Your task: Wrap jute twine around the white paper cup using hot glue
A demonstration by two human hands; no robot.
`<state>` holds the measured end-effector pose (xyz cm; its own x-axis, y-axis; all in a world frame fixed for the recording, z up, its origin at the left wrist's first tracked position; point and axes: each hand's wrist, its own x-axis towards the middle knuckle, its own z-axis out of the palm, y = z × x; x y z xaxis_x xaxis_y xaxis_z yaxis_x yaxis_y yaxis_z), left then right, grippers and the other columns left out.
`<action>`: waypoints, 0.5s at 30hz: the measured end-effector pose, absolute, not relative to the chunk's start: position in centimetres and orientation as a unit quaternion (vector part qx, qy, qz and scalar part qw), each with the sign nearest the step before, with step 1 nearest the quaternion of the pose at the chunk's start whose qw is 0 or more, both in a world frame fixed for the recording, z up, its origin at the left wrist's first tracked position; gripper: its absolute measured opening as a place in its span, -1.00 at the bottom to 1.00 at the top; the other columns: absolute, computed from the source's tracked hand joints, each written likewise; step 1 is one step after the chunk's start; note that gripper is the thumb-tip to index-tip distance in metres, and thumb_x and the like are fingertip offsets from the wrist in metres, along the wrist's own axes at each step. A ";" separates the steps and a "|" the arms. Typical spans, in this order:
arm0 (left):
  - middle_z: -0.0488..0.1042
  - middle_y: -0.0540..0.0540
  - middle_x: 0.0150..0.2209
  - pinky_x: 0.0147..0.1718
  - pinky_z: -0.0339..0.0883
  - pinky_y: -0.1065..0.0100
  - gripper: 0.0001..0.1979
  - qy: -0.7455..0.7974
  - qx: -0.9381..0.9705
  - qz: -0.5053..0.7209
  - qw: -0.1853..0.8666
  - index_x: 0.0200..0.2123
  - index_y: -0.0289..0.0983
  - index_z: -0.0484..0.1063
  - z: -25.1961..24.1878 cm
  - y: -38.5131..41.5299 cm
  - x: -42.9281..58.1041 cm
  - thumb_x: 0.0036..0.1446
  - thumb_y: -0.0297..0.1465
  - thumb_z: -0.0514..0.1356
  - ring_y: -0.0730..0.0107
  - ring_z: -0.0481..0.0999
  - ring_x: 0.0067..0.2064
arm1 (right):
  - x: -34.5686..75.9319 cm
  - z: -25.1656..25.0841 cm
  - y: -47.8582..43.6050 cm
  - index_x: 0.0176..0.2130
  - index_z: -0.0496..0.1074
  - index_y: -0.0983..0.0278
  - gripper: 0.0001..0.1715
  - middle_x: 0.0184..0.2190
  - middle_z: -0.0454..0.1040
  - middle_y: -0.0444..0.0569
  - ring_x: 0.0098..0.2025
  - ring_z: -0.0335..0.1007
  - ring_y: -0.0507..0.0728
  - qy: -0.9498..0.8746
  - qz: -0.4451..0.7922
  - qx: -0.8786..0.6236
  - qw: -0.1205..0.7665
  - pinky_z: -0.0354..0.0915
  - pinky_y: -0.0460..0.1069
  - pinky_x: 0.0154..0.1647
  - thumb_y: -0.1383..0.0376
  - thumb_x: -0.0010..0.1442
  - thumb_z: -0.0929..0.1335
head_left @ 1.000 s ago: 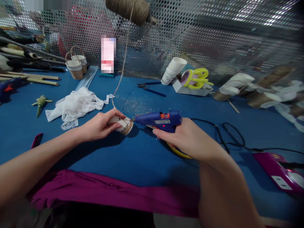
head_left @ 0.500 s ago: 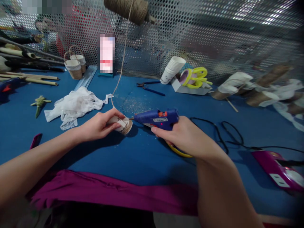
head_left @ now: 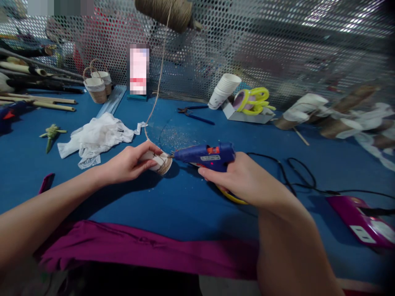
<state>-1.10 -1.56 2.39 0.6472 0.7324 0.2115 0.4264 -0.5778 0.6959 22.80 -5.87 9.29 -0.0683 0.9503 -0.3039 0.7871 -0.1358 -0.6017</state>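
Observation:
My left hand (head_left: pixel 129 164) is wrapped round a small white paper cup (head_left: pixel 157 161) lying on its side on the blue table (head_left: pixel 173 205), its base end wound with brown twine. The twine strand (head_left: pixel 156 94) runs up from the cup to a twine spool (head_left: pixel 166 12) hanging on the mesh wall. My right hand (head_left: pixel 243 179) grips a blue hot glue gun (head_left: pixel 206 155), its nozzle touching the twine-wrapped end of the cup. The gun's black cord (head_left: pixel 296 176) trails off to the right.
White crumpled cloth (head_left: pixel 95 137) lies left of the cup. Behind are stacked white cups (head_left: pixel 224 90), blue-handled pliers (head_left: pixel 194 113), yellow-handled scissors (head_left: pixel 256 98), twine-wrapped cup baskets (head_left: pixel 97 86) and bamboo sticks (head_left: pixel 37 100). A purple power strip (head_left: pixel 361 222) sits right; magenta fabric (head_left: pixel 138 246) covers the near edge.
The glue gun and my right hand shifted slightly left, then back right, with the nozzle staying at the cup's end. My left hand has held the cup still.

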 end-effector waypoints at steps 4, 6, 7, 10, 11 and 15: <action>0.50 -0.22 -0.16 -0.31 0.33 0.34 -0.78 0.336 0.856 0.248 0.304 -0.11 -0.30 0.25 2.4 -1.6 -1.1 0.19 -0.37 0.01 0.29 0.52 -0.22 | 22.9 9.2 -6.0 -0.66 0.08 0.22 -0.63 -0.74 0.12 -0.21 -0.66 -0.03 -0.04 -0.645 0.342 -0.673 0.120 -0.05 -0.09 -0.68 0.16 -0.05 0.33; 0.50 -0.21 -0.19 -0.32 0.34 0.34 -0.77 0.335 0.857 0.246 0.305 -0.10 -0.31 0.25 2.4 -1.6 -1.1 0.19 -0.36 0.01 0.28 0.52 -0.22 | 22.9 9.1 -6.0 -0.65 0.09 0.22 -0.64 -0.73 0.13 -0.21 -0.66 -0.03 -0.04 -0.640 0.345 -0.676 0.119 -0.05 -0.09 -0.68 0.15 -0.05 0.33; 0.51 -0.20 -0.20 -0.33 0.34 0.35 -0.77 0.336 0.857 0.245 0.305 -0.10 -0.31 0.25 2.4 -1.6 -1.1 0.19 -0.36 0.01 0.28 0.52 -0.22 | 22.9 9.1 -6.0 -0.64 0.10 0.23 -0.65 -0.73 0.12 -0.21 -0.66 -0.03 -0.04 -0.640 0.346 -0.676 0.118 -0.06 -0.09 -0.68 0.14 -0.06 0.33; 0.51 -0.20 -0.20 -0.33 0.34 0.35 -0.76 0.338 0.855 0.246 0.306 -0.10 -0.31 0.25 2.4 -1.6 -1.1 0.19 -0.35 0.01 0.29 0.52 -0.22 | 23.0 9.0 -6.0 -0.62 0.13 0.23 -0.68 -0.73 0.11 -0.22 -0.65 -0.04 -0.04 -0.639 0.346 -0.677 0.116 -0.06 -0.09 -0.68 0.14 -0.07 0.33; 0.50 -0.21 -0.19 -0.33 0.34 0.35 -0.76 0.337 0.856 0.246 0.306 -0.10 -0.31 0.24 2.4 -1.6 -1.1 0.19 -0.35 0.01 0.29 0.52 -0.22 | 23.0 9.0 -6.1 -0.62 0.13 0.22 -0.68 -0.72 0.11 -0.22 -0.65 -0.04 -0.03 -0.639 0.346 -0.677 0.116 -0.06 -0.09 -0.68 0.13 -0.07 0.33; 0.50 -0.23 -0.17 -0.33 0.34 0.35 -0.76 0.332 0.858 0.249 0.303 -0.10 -0.32 0.25 2.3 -1.5 -1.1 0.19 -0.36 0.01 0.30 0.52 -0.24 | 23.0 9.1 -6.1 -0.62 0.13 0.22 -0.68 -0.72 0.10 -0.21 -0.64 -0.06 -0.03 -0.637 0.344 -0.681 0.109 -0.07 -0.09 -0.68 0.14 -0.07 0.33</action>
<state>-1.13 -1.52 2.33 0.6552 0.7209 0.2258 0.4186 -0.5952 0.6859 22.98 -6.14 9.09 -0.0496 0.9428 -0.3296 0.7927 -0.1636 -0.5873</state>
